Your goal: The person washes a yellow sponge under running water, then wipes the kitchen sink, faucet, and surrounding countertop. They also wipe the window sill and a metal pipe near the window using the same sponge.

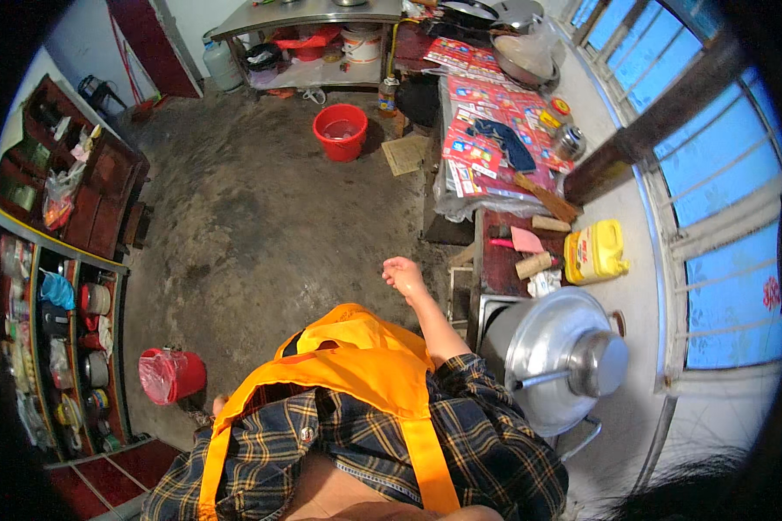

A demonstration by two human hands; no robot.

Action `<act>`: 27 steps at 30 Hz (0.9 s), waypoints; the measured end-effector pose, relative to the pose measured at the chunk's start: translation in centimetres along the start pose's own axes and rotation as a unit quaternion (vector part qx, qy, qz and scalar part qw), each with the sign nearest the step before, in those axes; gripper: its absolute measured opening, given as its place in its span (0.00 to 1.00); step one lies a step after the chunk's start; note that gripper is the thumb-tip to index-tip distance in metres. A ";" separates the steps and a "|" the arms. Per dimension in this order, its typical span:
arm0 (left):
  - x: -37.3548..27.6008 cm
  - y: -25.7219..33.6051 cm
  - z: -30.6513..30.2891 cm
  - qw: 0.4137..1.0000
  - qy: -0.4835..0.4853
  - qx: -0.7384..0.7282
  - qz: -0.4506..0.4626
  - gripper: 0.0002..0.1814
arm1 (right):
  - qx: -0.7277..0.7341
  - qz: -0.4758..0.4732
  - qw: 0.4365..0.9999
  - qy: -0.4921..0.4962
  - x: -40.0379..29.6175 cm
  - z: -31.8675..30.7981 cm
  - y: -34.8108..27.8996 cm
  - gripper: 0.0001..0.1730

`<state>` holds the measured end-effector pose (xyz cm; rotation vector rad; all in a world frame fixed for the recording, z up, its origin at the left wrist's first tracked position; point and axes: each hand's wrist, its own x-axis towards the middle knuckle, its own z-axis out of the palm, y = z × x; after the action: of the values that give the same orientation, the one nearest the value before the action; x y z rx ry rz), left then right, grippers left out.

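Note:
My right hand (404,277) hangs over the concrete floor (234,195), in front of the orange apron (365,365). Its fingers are loosely curled in, and I see nothing in them. Only a small part of my left hand (219,404) shows past the apron's left edge; its fingers are hidden. Nearest to that hand stands a red bin (186,376) lined with a clear plastic bag. Beyond my right hand, a red plastic bucket (343,148) with some liquid in it stands on the floor.
At right, a counter holds a large aluminium pot (547,365), a yellow jug (596,251), a pink-bladed cleaver (526,239) and a whisk broom (547,198). Farther along lies a dark cloth (508,143). Shelves (72,352) line the left; a steel table (313,16) stands ahead.

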<state>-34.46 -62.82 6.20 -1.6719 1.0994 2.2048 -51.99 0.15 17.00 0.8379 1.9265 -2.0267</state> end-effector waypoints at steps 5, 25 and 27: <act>1.9 2.4 2.2 0.999 0.032 -0.017 0.021 0.13 | 0.009 0.087 0.996 -0.002 3.9 0.6 -0.3 0.12; 11.9 17.3 69.2 0.954 -0.230 0.175 0.078 0.15 | 0.132 0.127 0.942 0.281 12.3 -3.6 -5.6 0.15; 13.5 15.9 69.7 0.963 -0.199 0.177 0.053 0.13 | 0.156 0.118 0.932 0.306 13.7 -6.0 -5.3 0.15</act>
<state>-101.17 -33.89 8.58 -0.9946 1.3833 2.1133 -64.47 9.56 14.24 1.8672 1.6471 -2.1076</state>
